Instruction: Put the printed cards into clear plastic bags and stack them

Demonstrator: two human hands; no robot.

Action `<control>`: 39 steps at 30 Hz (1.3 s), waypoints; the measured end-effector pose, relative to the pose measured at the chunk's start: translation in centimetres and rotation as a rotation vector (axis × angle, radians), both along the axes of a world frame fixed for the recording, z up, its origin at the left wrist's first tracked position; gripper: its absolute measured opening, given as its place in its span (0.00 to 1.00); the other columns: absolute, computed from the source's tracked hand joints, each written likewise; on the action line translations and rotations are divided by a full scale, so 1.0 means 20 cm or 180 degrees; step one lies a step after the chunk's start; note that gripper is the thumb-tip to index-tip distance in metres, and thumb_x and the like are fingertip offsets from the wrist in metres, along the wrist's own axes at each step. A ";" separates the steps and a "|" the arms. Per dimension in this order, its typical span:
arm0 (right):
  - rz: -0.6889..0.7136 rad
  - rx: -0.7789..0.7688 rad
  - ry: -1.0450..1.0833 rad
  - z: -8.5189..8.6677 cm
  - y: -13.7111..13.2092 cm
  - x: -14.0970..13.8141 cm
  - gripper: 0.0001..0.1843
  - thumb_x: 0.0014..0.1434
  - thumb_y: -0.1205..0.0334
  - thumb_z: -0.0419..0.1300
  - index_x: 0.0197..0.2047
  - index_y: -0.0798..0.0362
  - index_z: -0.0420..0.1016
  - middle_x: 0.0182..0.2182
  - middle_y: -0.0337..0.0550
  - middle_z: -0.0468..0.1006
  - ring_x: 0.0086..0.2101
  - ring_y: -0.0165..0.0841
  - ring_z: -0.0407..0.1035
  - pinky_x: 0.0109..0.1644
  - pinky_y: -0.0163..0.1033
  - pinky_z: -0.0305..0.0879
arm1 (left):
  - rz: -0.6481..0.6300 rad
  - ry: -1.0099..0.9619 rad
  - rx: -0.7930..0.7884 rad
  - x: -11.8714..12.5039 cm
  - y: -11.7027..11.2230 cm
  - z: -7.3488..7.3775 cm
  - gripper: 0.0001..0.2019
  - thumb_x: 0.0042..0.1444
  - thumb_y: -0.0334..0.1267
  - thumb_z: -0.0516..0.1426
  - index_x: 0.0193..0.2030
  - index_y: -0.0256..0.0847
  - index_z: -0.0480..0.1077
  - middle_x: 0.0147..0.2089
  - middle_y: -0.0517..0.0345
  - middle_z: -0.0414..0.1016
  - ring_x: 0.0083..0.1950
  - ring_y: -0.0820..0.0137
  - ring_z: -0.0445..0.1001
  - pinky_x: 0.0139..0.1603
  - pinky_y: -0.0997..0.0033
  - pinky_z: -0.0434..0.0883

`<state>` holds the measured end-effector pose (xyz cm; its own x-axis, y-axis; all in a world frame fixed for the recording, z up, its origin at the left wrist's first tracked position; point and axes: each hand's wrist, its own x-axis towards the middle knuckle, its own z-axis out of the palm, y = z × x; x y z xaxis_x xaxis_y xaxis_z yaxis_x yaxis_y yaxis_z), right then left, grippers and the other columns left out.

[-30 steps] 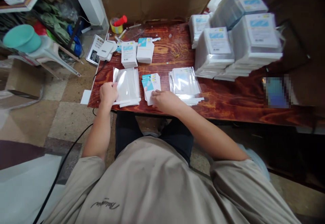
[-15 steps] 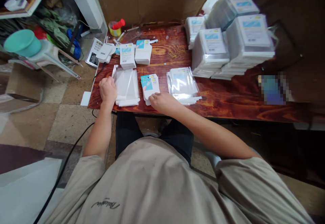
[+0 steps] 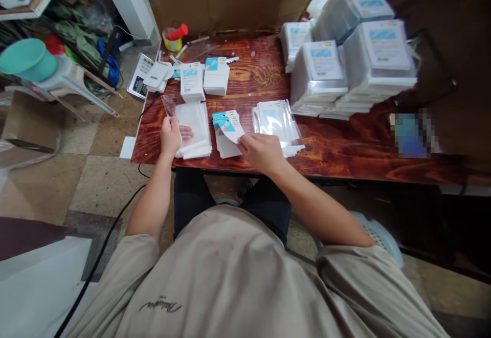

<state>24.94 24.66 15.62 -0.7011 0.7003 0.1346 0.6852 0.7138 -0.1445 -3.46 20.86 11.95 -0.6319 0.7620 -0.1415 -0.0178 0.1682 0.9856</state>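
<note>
My left hand (image 3: 171,136) pinches a clear plastic bag (image 3: 169,105) at the left side of a stack of empty bags (image 3: 197,136); its fingers show through the film. My right hand (image 3: 265,151) grips the lower end of a white and blue printed card (image 3: 232,132). That card is tilted up off a small pile of similar cards (image 3: 227,150). Just right of the pile lie bagged cards (image 3: 275,119) in shiny clear sleeves, partly behind my right hand.
Tall stacks of bagged cards (image 3: 320,80) stand at the back right of the wooden table (image 3: 345,146). Two card stacks (image 3: 192,83), a white scale (image 3: 155,77) and a tape roll (image 3: 173,44) are at the back left. Rubber bands (image 3: 268,77) lie mid-table.
My right hand has lifted a card off the pile and moved slightly right. My left hand has moved a little right and down, pulling a bag's edge leftward off the stack.
</note>
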 end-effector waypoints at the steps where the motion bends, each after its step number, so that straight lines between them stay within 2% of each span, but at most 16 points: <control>1: -0.0114 0.0022 0.0060 0.00 0.00 0.01 0.22 0.75 0.55 0.49 0.38 0.56 0.79 0.33 0.50 0.82 0.35 0.38 0.74 0.34 0.41 0.46 | -0.0051 -0.0111 0.0028 -0.01 0.00 0.00 0.13 0.69 0.52 0.53 0.45 0.44 0.62 0.30 0.56 0.78 0.27 0.67 0.80 0.29 0.73 0.74; 3: -0.0007 -0.0043 0.0043 0.01 -0.02 0.04 0.22 0.75 0.52 0.50 0.39 0.55 0.79 0.34 0.49 0.83 0.35 0.37 0.74 0.34 0.40 0.47 | -0.0149 -0.0217 0.0172 -0.03 -0.01 0.03 0.13 0.68 0.51 0.55 0.45 0.44 0.64 0.33 0.55 0.79 0.32 0.68 0.82 0.33 0.73 0.76; 6: 0.0640 -0.0330 -0.0260 0.06 -0.05 0.04 0.19 0.73 0.52 0.55 0.41 0.55 0.80 0.40 0.50 0.83 0.41 0.39 0.75 0.37 0.39 0.52 | -0.0223 -0.0253 0.0348 -0.04 -0.02 0.08 0.13 0.68 0.52 0.57 0.44 0.43 0.66 0.36 0.51 0.81 0.37 0.66 0.83 0.37 0.72 0.78; 8: 0.0645 -0.0434 -0.0380 0.09 -0.04 -0.02 0.22 0.72 0.48 0.55 0.41 0.56 0.81 0.41 0.52 0.83 0.43 0.42 0.75 0.39 0.40 0.56 | -0.0196 -0.0334 0.0305 -0.04 -0.03 0.11 0.16 0.67 0.54 0.57 0.42 0.43 0.66 0.36 0.49 0.81 0.39 0.65 0.83 0.38 0.70 0.78; 10: 0.0476 -0.0391 -0.0235 0.09 0.02 -0.13 0.24 0.75 0.50 0.50 0.43 0.57 0.81 0.42 0.53 0.83 0.44 0.43 0.75 0.42 0.42 0.58 | -0.0161 -0.0431 0.0263 -0.03 -0.03 0.11 0.17 0.66 0.56 0.57 0.41 0.43 0.65 0.36 0.49 0.81 0.39 0.64 0.83 0.38 0.70 0.78; 11: 0.0493 -0.0332 -0.0072 0.08 0.07 -0.20 0.23 0.76 0.55 0.47 0.46 0.57 0.81 0.44 0.54 0.83 0.46 0.43 0.75 0.45 0.42 0.60 | -0.0161 -0.0479 0.0260 -0.03 -0.03 0.11 0.18 0.66 0.57 0.57 0.41 0.43 0.65 0.36 0.49 0.81 0.40 0.64 0.83 0.37 0.70 0.78; 13: 0.1039 -0.0243 0.0209 0.02 0.18 -0.36 0.20 0.73 0.66 0.47 0.54 0.58 0.79 0.52 0.54 0.81 0.55 0.43 0.70 0.55 0.44 0.59 | -0.0148 -0.0570 0.0277 -0.03 -0.02 0.08 0.19 0.65 0.57 0.58 0.41 0.43 0.63 0.36 0.50 0.81 0.40 0.64 0.84 0.37 0.69 0.78; 16: 0.1611 -0.0218 0.0064 -0.07 0.30 -0.55 0.21 0.69 0.69 0.50 0.59 0.58 0.77 0.60 0.52 0.76 0.62 0.47 0.63 0.66 0.52 0.49 | -0.0008 -0.0622 0.0300 -0.05 -0.04 0.06 0.17 0.67 0.55 0.56 0.41 0.43 0.63 0.36 0.51 0.81 0.39 0.64 0.84 0.37 0.69 0.78; 21: 0.1671 -0.0078 -0.0298 -0.13 0.34 -0.64 0.19 0.71 0.67 0.47 0.53 0.59 0.78 0.56 0.52 0.78 0.57 0.45 0.65 0.66 0.52 0.49 | 0.0692 -0.0131 0.0952 -0.11 -0.13 0.19 0.15 0.72 0.52 0.49 0.51 0.44 0.68 0.52 0.50 0.81 0.51 0.68 0.83 0.46 0.71 0.79; 23: 0.1684 -0.0180 -0.0356 -0.11 0.32 -0.62 0.19 0.71 0.67 0.48 0.56 0.58 0.77 0.60 0.52 0.75 0.60 0.45 0.63 0.67 0.52 0.49 | 0.0674 -0.0079 0.1145 -0.10 -0.16 0.26 0.15 0.70 0.51 0.52 0.52 0.45 0.70 0.57 0.52 0.79 0.57 0.68 0.80 0.51 0.71 0.79; 25: 0.1511 -0.0244 -0.0225 -0.06 0.28 -0.56 0.21 0.71 0.67 0.48 0.61 0.59 0.74 0.63 0.54 0.72 0.63 0.46 0.61 0.67 0.52 0.50 | 0.0518 -0.0206 0.1062 -0.06 -0.18 0.28 0.13 0.68 0.51 0.57 0.49 0.44 0.72 0.55 0.52 0.80 0.56 0.66 0.81 0.51 0.70 0.79; 28: 0.0943 -0.0239 0.0014 0.02 0.16 -0.38 0.20 0.73 0.61 0.49 0.57 0.62 0.76 0.57 0.59 0.76 0.59 0.47 0.66 0.62 0.50 0.57 | 0.0454 -0.0449 0.0742 0.03 -0.18 0.24 0.15 0.64 0.53 0.60 0.44 0.42 0.71 0.47 0.50 0.82 0.47 0.66 0.84 0.44 0.70 0.81; 30: 0.0740 -0.0277 -0.0223 0.06 0.07 -0.23 0.24 0.70 0.48 0.58 0.53 0.63 0.78 0.53 0.60 0.78 0.57 0.51 0.67 0.59 0.50 0.61 | 0.0494 -0.0642 0.0594 0.08 -0.17 0.19 0.16 0.63 0.53 0.61 0.43 0.41 0.70 0.43 0.50 0.82 0.42 0.66 0.84 0.39 0.71 0.80; 31: 0.0715 -0.0293 -0.0392 0.08 0.03 -0.16 0.26 0.65 0.47 0.64 0.52 0.63 0.78 0.54 0.61 0.77 0.57 0.52 0.66 0.59 0.50 0.62 | 0.0507 -0.0781 0.0545 0.10 -0.15 0.17 0.16 0.64 0.52 0.61 0.43 0.41 0.70 0.42 0.51 0.82 0.40 0.66 0.84 0.37 0.72 0.80; 35: 0.1006 -0.0354 -0.0900 0.09 0.00 -0.04 0.19 0.62 0.60 0.69 0.51 0.63 0.77 0.54 0.59 0.76 0.54 0.46 0.70 0.56 0.44 0.65 | 0.0338 -0.1597 0.0624 0.20 -0.10 0.14 0.07 0.65 0.40 0.62 0.43 0.39 0.71 0.41 0.52 0.83 0.41 0.70 0.84 0.42 0.74 0.80; 39: 0.1171 -0.0442 -0.1115 0.10 0.06 -0.04 0.18 0.64 0.59 0.67 0.52 0.62 0.78 0.53 0.57 0.78 0.53 0.45 0.73 0.54 0.43 0.67 | -0.0168 -0.2119 0.0570 0.28 -0.10 0.18 0.03 0.63 0.32 0.63 0.43 0.37 0.75 0.44 0.52 0.84 0.46 0.71 0.84 0.49 0.77 0.79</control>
<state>24.15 25.88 17.62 -0.8902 0.3940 -0.2285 0.4172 0.9067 -0.0619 2.20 18.78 15.64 -0.4158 0.8372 -0.3554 -0.6248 0.0210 0.7805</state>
